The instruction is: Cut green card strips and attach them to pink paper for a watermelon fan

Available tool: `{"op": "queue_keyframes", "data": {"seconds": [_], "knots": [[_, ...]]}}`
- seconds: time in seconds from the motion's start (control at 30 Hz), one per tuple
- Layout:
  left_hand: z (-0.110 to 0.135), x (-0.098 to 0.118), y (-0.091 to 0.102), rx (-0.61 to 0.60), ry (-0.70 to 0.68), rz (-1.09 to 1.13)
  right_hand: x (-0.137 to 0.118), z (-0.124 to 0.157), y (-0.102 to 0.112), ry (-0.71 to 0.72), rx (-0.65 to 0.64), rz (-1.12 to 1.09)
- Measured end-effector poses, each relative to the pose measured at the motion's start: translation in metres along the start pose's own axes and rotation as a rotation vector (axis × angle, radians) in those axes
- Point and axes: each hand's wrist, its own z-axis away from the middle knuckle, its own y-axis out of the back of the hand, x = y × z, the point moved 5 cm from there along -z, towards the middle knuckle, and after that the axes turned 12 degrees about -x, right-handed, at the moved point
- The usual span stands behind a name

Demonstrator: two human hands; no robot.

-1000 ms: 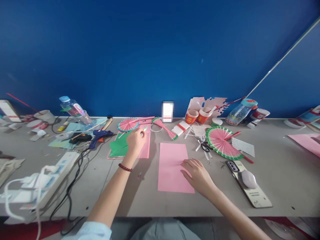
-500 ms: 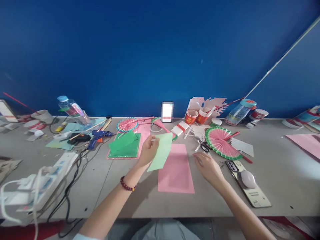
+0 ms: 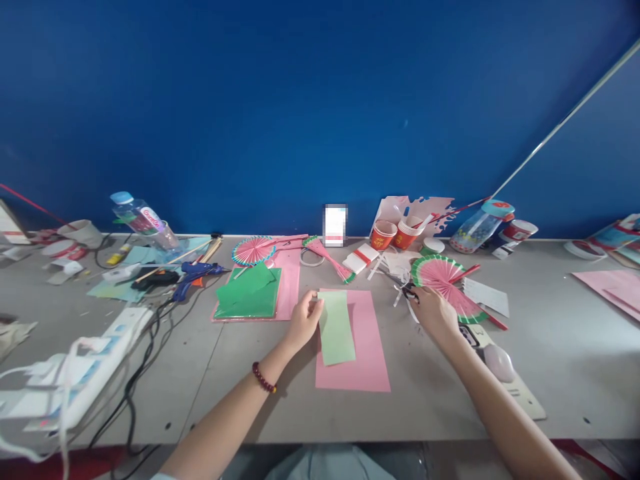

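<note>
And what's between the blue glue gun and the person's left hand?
In the head view, green paper lies between the blue glue gun and the left hand, with pink paper showing beside it, nearer the hand.

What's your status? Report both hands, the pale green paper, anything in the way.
Left hand holds pale green paper by its edge, over pink sheet. Right hand at scissors, grip unclear. White scraps around scissors.

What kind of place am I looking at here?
Probably a craft table, perhaps in a workshop or classroom: a blue glue gun, scissors and a pleated paper fan lie on it.
</note>
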Motion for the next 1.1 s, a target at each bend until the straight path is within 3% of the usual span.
{"op": "queue_keyframes", "data": {"seconds": [0.4, 0.77, 0.93, 1.1], "knots": [[0.002, -0.004, -0.007, -0.089, 0.001, -0.066, -0.010, -0.011, 0.011, -0.052, -0.109, 0.081], [0.001, -0.005, -0.008, -0.116, 0.039, -0.072, -0.020, -0.016, 0.025, 0.051, 0.081, 0.211], [0.001, -0.004, -0.008, -0.122, 0.036, -0.071, -0.015, -0.029, 0.036, 0.074, 0.118, -0.004], [0.000, -0.006, -0.008, -0.123, 0.032, -0.069, -0.009, -0.039, 0.053, 0.094, 0.257, -0.271]]}}
